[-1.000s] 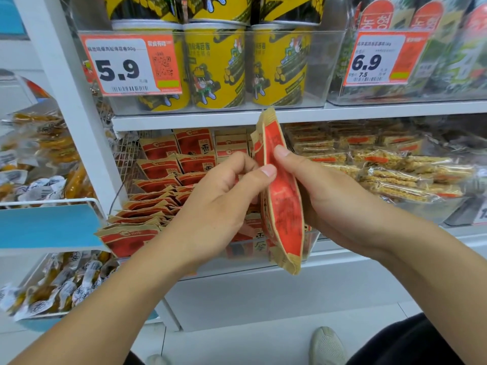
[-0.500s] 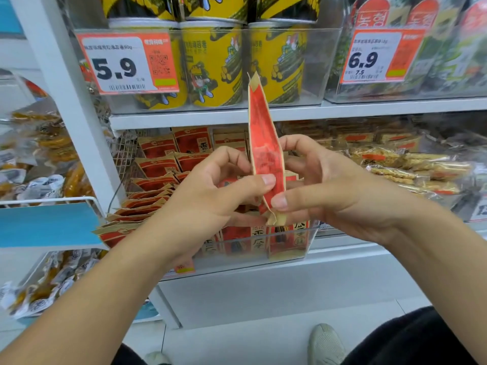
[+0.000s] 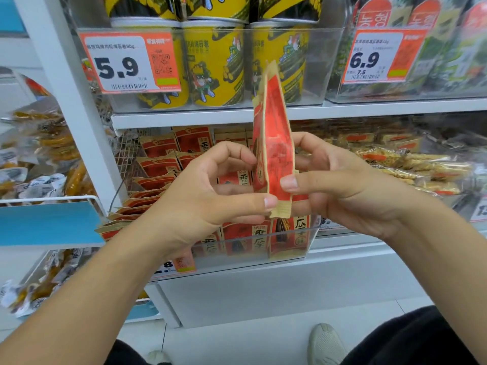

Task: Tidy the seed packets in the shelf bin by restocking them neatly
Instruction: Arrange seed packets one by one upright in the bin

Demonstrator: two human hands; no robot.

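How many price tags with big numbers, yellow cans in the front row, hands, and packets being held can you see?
Price tags with big numbers: 2, the 5.9 tag and the 6.9 tag
Front-row yellow cans: 3
Hands: 2, left hand and right hand
Held red packet: 1
Total: 8

Open gap above the packets (image 3: 238, 177) in the bin (image 3: 311, 238) — shelf edge (image 3: 184, 118) overhead.

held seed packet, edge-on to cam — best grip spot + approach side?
Pinch the flat faces near the bottom seam, coming in from left and right, as the left hand and right hand do now. The packet stands upright and thin, edge toward the camera, so its broad faces point sideways; the tan seam is flat and stiff, above the bin.
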